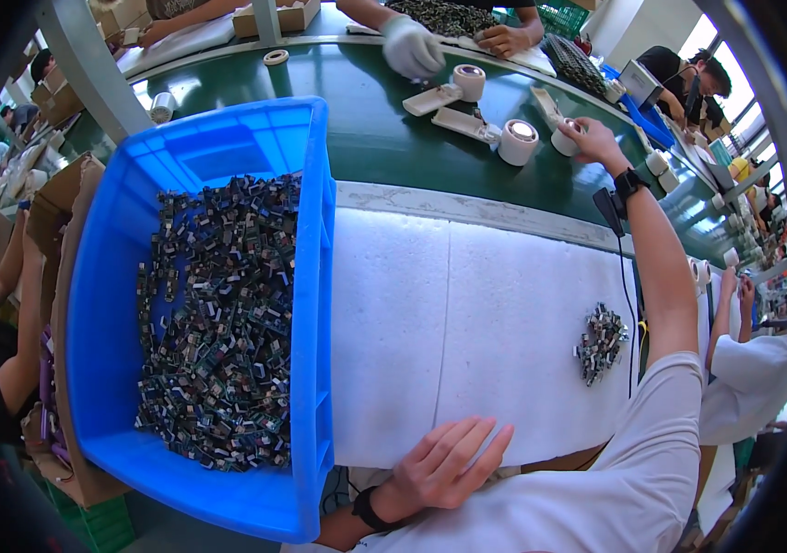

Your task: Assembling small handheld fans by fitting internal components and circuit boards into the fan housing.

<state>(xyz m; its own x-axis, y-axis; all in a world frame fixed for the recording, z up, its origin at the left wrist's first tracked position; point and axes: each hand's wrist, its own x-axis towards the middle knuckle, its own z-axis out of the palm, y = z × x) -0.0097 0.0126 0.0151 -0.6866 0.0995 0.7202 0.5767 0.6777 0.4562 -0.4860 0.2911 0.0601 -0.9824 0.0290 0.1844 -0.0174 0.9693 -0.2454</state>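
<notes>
My right arm stretches forward over the green conveyor belt [366, 147]. With its fingers closed round the cylinder end, my right hand [593, 146] grips a white plastic housing [563, 141] with a long open shell. My left hand [453, 461] rests near the front edge of the white foam sheet [393, 332], fingers stretched and holding nothing. Left of my hand, two similar pieces lie on the belt: a white housing [519, 143] and, farther off, another housing [469, 83]. A small heap of circuit boards [602, 344] sits on the foam's right side.
A large blue bin [312, 369] of small circuit boards [228, 323] stands at my left, beside a cardboard box [71, 240]. Across the belt a person's white-gloved hand [412, 48] is blurred. A metal post [89, 69] rises at far left. A black cable [628, 295] runs down the foam's right side.
</notes>
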